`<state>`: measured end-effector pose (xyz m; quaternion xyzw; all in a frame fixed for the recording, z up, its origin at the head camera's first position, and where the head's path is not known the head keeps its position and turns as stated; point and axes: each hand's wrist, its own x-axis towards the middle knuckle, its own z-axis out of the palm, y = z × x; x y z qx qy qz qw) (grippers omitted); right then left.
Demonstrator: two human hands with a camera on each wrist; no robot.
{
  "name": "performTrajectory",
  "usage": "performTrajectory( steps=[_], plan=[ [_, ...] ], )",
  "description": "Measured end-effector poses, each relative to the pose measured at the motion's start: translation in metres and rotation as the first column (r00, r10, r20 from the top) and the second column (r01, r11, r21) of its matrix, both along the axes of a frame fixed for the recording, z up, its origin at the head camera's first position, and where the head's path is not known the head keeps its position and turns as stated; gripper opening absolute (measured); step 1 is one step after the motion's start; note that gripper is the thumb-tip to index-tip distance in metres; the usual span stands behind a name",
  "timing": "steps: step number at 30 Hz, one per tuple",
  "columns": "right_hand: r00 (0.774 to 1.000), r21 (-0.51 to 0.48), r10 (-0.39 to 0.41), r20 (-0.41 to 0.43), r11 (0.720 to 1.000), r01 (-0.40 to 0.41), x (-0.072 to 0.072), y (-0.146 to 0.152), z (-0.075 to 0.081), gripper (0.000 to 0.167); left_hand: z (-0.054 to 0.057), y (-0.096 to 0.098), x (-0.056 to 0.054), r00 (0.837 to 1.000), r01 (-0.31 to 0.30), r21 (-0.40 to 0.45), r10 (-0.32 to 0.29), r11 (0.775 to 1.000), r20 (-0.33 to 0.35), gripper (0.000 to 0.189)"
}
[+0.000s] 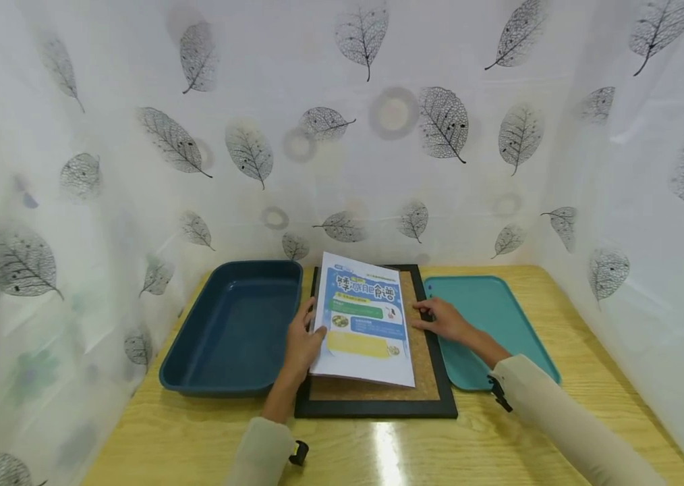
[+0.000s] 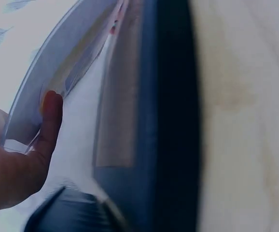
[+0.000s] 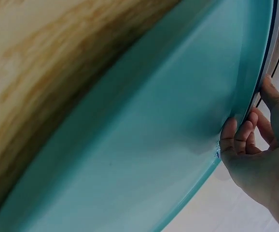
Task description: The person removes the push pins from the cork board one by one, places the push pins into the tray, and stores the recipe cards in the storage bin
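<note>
A printed sheet (image 1: pixel 366 317) with blue, green and yellow panels lies tilted above a black-framed corkboard (image 1: pixel 427 358), its left side raised. My left hand (image 1: pixel 302 344) grips the sheet's left edge, thumb on the printed face and fingers behind. In the left wrist view the sheet (image 2: pixel 33 92) bows upward beside that thumb, and the hand (image 2: pixel 21 169) shows at the left. My right hand (image 1: pixel 448 320) reaches over the frame's right side, fingertips at the cork, apart from the sheet. In the right wrist view the right hand (image 3: pixel 260 169) has its thumb and fingers parted around the frame's edge.
A dark blue bin (image 1: pixel 229 334) stands left of the corkboard. A teal tray (image 1: pixel 488 317) lies on its right, under the right forearm. The wooden table (image 1: pixel 372 452) is bounded by a white leaf-patterned curtain (image 1: pixel 342 175) at the back and sides.
</note>
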<state>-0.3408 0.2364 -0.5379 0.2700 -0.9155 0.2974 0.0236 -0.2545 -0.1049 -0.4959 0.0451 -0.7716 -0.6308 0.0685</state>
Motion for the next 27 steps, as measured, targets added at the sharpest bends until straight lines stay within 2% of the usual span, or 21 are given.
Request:
performTrajectory(
  steps=[4,7,12,16,20,22,27],
  plan=[
    [0.999,-0.006,0.028,-0.018,1.000,-0.028,0.000,0.002,0.000,0.047,0.021,-0.018,0.004,1.000,-0.024,0.033,0.024,0.999,-0.003,0.074],
    [0.999,-0.017,0.046,-0.023,0.999,-0.047,0.000,0.003,0.001,0.047,0.039,-0.041,0.007,0.999,-0.044,0.038,0.043,0.998,0.021,0.074],
    [0.997,-0.034,0.072,-0.024,0.997,-0.073,0.002,0.003,0.002,0.048,0.064,-0.093,0.011,0.996,-0.072,-0.001,0.072,0.997,0.057,0.070],
    [0.997,-0.041,0.079,-0.026,0.996,-0.080,0.004,0.002,0.003,0.048,0.077,-0.139,0.013,0.993,-0.090,-0.035,0.092,0.995,0.068,0.070],
    [0.997,-0.031,0.064,-0.046,0.997,-0.066,0.006,0.003,0.003,0.047,0.079,-0.180,0.011,0.990,-0.122,-0.059,0.126,0.991,0.067,0.072],
    [0.997,-0.029,0.064,-0.052,0.997,-0.066,0.005,0.004,0.003,0.047,0.074,-0.198,0.010,0.987,-0.139,-0.068,0.144,0.988,0.075,0.072],
    [0.997,-0.036,0.070,-0.037,0.997,-0.071,0.004,0.002,0.001,0.048,0.057,-0.232,0.008,0.983,-0.133,-0.113,0.145,0.985,0.112,0.072]
  ],
)
